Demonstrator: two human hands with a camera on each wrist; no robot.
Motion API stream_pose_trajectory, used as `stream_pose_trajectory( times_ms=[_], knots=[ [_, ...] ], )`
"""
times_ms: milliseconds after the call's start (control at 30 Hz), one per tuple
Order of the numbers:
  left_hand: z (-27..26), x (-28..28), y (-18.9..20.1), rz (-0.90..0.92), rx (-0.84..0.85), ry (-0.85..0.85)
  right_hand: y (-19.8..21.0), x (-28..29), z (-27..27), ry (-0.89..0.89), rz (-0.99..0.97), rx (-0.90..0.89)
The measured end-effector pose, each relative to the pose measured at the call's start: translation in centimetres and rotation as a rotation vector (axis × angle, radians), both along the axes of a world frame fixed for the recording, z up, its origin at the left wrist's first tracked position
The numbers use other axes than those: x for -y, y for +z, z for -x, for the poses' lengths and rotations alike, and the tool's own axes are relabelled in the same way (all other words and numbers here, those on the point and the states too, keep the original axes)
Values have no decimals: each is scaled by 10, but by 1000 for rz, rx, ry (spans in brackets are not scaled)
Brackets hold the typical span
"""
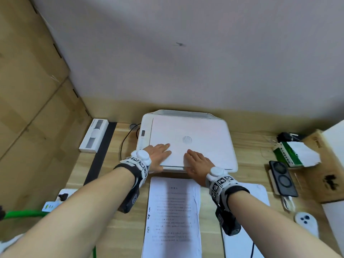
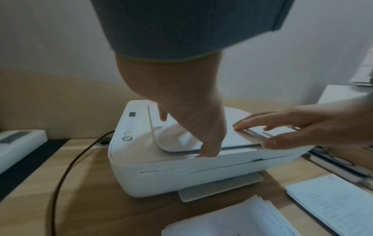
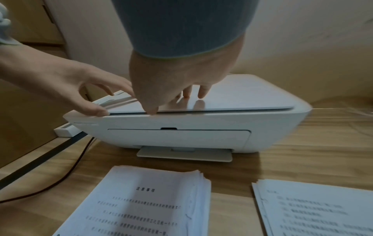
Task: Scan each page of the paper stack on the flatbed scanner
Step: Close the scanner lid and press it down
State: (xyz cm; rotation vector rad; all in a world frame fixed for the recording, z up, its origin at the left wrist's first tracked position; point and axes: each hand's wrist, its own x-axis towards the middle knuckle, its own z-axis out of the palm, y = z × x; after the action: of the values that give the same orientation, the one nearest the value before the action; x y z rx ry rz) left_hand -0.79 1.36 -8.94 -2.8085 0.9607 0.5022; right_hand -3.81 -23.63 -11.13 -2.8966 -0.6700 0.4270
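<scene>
Paper stack (image 1: 174, 211) before scanner (image 1: 188, 138) — touching neither.

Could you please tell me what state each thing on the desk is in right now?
White flatbed scanner lid: down, flat on the scanner.
Left hand: fingers on the lid, thumb at its front edge.
Right hand: fingers on the lid, thumb at its front edge.
Thick printed paper stack: flat on the wooden desk before the scanner, text up.
Second smaller paper pile: flat on the desk, right of the stack.
Scanner's output tray: extended, empty.
</scene>
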Motion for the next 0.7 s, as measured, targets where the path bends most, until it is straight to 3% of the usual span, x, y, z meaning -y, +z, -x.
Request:
stream_pose_trajectory(
  times_ms=[267,467,700],
  knots=[
    [20,41,29,-21,135,-98,43,30,18,-202,124,96],
    [9,44,81,20,243,-46,105,35,2,-430,20,180],
    [-24,27,120,251,340,47,153,37,-43,-494,-174,276]
  ],
)
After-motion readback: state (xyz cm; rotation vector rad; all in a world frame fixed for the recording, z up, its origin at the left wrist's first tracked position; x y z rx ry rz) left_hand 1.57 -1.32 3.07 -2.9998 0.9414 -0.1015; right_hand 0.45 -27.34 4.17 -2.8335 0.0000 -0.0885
